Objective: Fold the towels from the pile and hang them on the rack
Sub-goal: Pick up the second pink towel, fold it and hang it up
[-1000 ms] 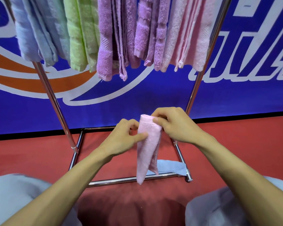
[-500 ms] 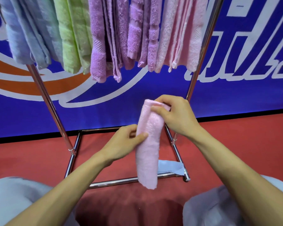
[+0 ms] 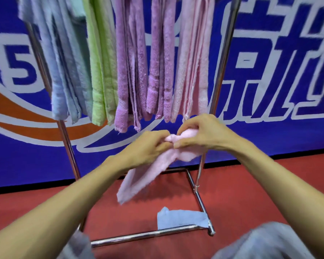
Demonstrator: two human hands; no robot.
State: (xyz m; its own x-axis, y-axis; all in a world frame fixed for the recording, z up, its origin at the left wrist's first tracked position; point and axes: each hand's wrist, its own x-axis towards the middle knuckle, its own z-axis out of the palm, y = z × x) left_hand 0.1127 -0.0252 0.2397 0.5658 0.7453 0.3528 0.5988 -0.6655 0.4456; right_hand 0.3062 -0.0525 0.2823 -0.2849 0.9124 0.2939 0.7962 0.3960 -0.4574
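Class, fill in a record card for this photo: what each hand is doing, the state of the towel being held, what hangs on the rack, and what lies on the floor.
Left hand: grips the pink towel near its top
Right hand: pinches the same towel's bunched top
Towel's state: lower end hangs free below the hands
Rack: metal; holds blue towels, green towels, purple towels, pale pink towels
Floor: red; blue cloth lies at the rack's base bar
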